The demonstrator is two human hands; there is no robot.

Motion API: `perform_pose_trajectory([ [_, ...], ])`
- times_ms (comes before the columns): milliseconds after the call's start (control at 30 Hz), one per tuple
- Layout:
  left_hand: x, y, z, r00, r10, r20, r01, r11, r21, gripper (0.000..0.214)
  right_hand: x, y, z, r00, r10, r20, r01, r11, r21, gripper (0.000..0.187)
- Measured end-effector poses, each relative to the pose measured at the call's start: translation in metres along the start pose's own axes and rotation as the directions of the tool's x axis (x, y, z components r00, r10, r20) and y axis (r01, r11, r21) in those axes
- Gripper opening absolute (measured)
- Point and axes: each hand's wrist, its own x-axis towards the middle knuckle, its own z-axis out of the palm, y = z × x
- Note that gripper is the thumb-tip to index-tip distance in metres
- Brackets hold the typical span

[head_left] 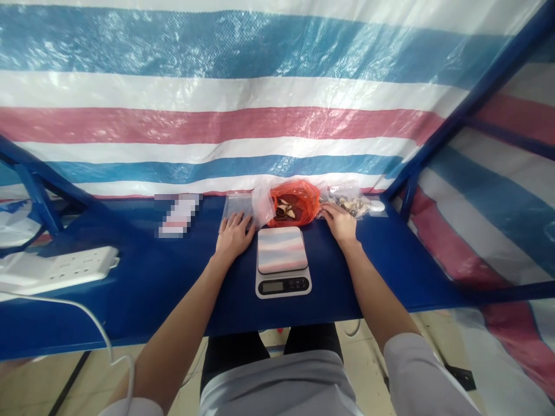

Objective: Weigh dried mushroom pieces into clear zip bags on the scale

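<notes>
My left hand [235,233] lies flat with fingers spread on the blue table [143,277], its fingertips on a stack of clear plastic bags [239,203]. My right hand [340,223] rests palm down with its fingers at the edge of a clear bag of pale dried pieces [350,201]. Between the hands stands a small digital kitchen scale [281,261] with nothing on its plate. Behind the scale sits an open orange plastic bag [295,202] holding brown and pale slices.
A white power strip [56,269] with a white cable lies at the table's left. A blurred label or card [177,215] lies behind my left hand. Blue metal frame posts [468,104] rise at the right. Striped tarpaulin forms the back and right walls.
</notes>
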Motion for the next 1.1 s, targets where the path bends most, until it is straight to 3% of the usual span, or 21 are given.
perform_pose_trajectory([
  [233, 0.001, -0.001, 0.000, 1.000, -0.017, 0.011, 0.017, 1.000, -0.007, 0.047, 0.005, -0.010, -0.010, 0.965, 0.260, -0.046, -0.257, 0.965, 0.059, 0.028],
  [433, 0.001, -0.002, 0.002, 1.000, -0.013, 0.003, 0.013, 1.000, -0.007, 0.046, 0.016, 0.000, -0.020, 0.879, 0.470, -0.080, -0.422, 0.845, 0.329, 0.034],
  [533, 0.002, -0.003, 0.004, 1.000, -0.002, -0.009, 0.002, 1.000, -0.031, 0.046, 0.021, 0.003, -0.024, 0.820, 0.566, -0.080, -0.445, 0.720, 0.532, 0.035],
  [633, 0.001, -0.004, 0.006, 0.999, -0.004, -0.052, 0.000, 0.998, -0.063, 0.046, 0.023, -0.001, -0.029, 0.753, 0.658, -0.017, -0.433, 0.514, 0.740, 0.037],
  [733, 0.001, -0.006, 0.006, 0.989, 0.020, -0.144, -0.033, 0.995, -0.092, 0.043, 0.023, -0.011, -0.039, 0.704, 0.709, 0.039, -0.399, 0.349, 0.848, 0.033],
  [967, 0.000, -0.009, -0.001, 0.937, 0.110, -0.333, -0.170, 0.973, -0.158, 0.032, 0.025, -0.039, -0.070, 0.694, 0.710, 0.116, -0.308, 0.148, 0.940, 0.023],
  [1100, 0.004, 0.010, -0.022, 0.884, 0.142, -0.444, -0.277, 0.927, -0.254, 0.025, 0.022, -0.056, -0.077, 0.710, 0.669, 0.217, -0.325, 0.038, 0.945, 0.027],
])
